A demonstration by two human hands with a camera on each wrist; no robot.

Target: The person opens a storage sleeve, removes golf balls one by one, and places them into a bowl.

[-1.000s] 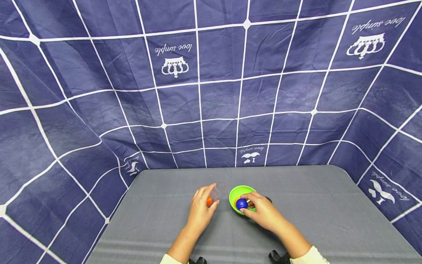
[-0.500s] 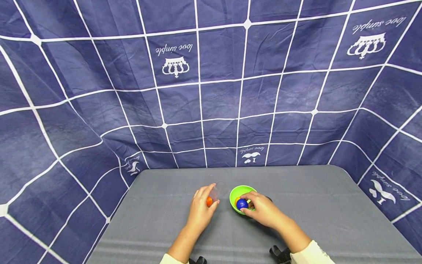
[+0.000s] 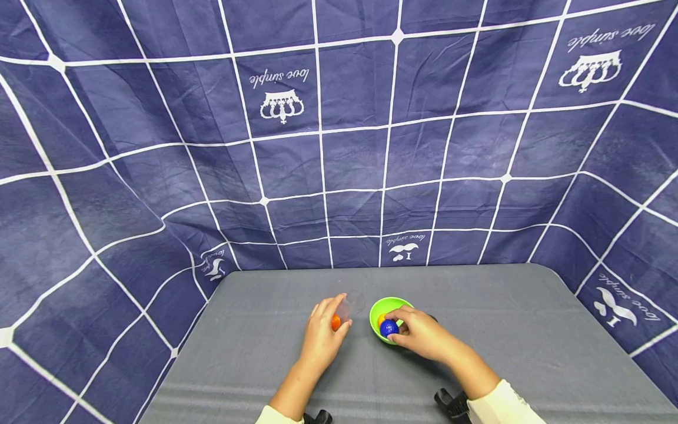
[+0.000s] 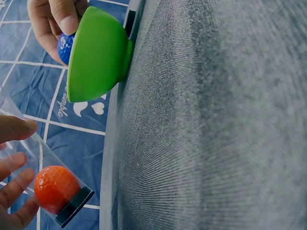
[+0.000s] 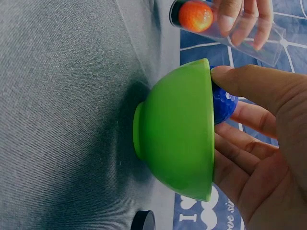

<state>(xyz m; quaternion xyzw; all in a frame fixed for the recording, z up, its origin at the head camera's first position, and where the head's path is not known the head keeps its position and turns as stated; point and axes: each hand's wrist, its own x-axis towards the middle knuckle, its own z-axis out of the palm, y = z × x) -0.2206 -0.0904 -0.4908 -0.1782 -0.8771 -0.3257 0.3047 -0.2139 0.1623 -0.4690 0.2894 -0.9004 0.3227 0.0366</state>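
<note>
This looks like a makeshift tabletop recording booth. A navy-blue fabric curtain [image 3: 355, 159] with a white grid hangs along the far, left and right sides, its white printed crown motifs [image 3: 282, 106] and lettering [image 3: 279, 78] upside down. It walls in a table [image 3: 243, 330] covered in grey textured cloth. Black wrist-worn fittings [image 3: 452, 406] show at the near edge. The building behind the curtain is hidden.

White lettering [image 3: 278, 78] on the blue cloth [image 3: 352, 162] before me, read upside down: "love simple" beside a crown [image 3: 282, 106], twice; "I", heart, moustache [image 3: 404, 249], "love simple", centre and far right
</note>
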